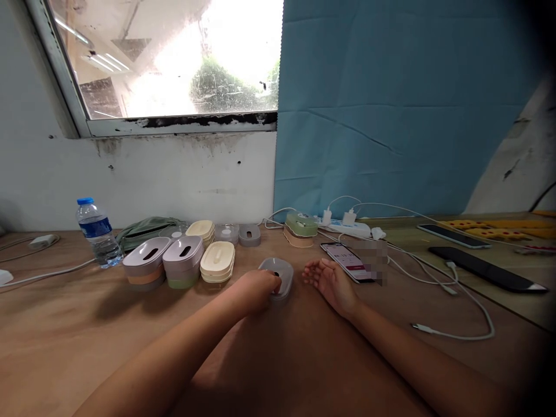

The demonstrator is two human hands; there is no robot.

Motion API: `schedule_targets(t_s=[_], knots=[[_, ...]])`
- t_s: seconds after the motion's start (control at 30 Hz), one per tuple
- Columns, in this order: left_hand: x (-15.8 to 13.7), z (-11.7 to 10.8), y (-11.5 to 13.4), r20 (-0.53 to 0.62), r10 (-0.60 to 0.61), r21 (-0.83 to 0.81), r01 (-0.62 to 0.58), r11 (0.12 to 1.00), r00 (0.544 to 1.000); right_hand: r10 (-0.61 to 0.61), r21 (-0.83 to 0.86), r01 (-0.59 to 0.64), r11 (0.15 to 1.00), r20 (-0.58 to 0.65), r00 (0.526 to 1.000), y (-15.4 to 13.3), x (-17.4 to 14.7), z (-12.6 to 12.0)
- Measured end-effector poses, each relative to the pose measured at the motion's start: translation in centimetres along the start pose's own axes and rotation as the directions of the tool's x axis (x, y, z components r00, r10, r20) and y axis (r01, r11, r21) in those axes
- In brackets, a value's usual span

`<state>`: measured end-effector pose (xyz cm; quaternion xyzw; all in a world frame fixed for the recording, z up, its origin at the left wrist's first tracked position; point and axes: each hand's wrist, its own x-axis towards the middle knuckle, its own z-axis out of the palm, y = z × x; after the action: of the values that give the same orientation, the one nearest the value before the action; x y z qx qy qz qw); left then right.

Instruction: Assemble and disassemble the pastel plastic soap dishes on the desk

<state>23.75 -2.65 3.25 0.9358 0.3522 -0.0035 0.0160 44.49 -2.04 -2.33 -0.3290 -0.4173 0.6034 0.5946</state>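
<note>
Under the left fingers, the tub is a see-through pale grey. Left of those fingers, the near stack of trays is plain cream; beyond it, one box is lilac over green, and the next box is lilac with orange and grey bands. Farther left, the bottle wears a bright blue cap and a dark blue label with white marks. Ahead of the right fingers, a container is soft green above peach, before a teal-blue cloth. Right of them, the phone shows white with a crimson bar.
</note>
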Motion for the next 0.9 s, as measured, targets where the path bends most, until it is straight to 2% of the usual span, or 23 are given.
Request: schedule_targets(t_s=[0.23, 0.57, 0.7, 0.9], knots=[[0.4, 0.5, 0.0, 0.009, -0.023, -0.005, 0.023, 1.000, 1.000, -0.004, -0.019, 0.004, 1.000, -0.006, 1.000, 0.2, 0.3, -0.2], [1.0, 0.7, 1.3, -0.160, -0.071, 0.067, 0.083, 0.994, 0.984, 0.013, -0.019, -0.014, 1.000, -0.010, 1.000, 0.2, 0.1, 0.1], [3.4, -0.3, -0.7, -0.250, -0.159, 0.070, 0.181, 0.981, 0.955, 0.003, -0.012, -0.004, 1.000, -0.014, 1.000, 0.2, 0.0, 0.2], [9.0, -1.6, -6.7, -0.260, -0.307, 0.057, 0.332, 0.942, 0.916, -0.027, -0.008, 0.027, 1.000, -0.016, 1.000, 0.2, 0.0, 0.1]])
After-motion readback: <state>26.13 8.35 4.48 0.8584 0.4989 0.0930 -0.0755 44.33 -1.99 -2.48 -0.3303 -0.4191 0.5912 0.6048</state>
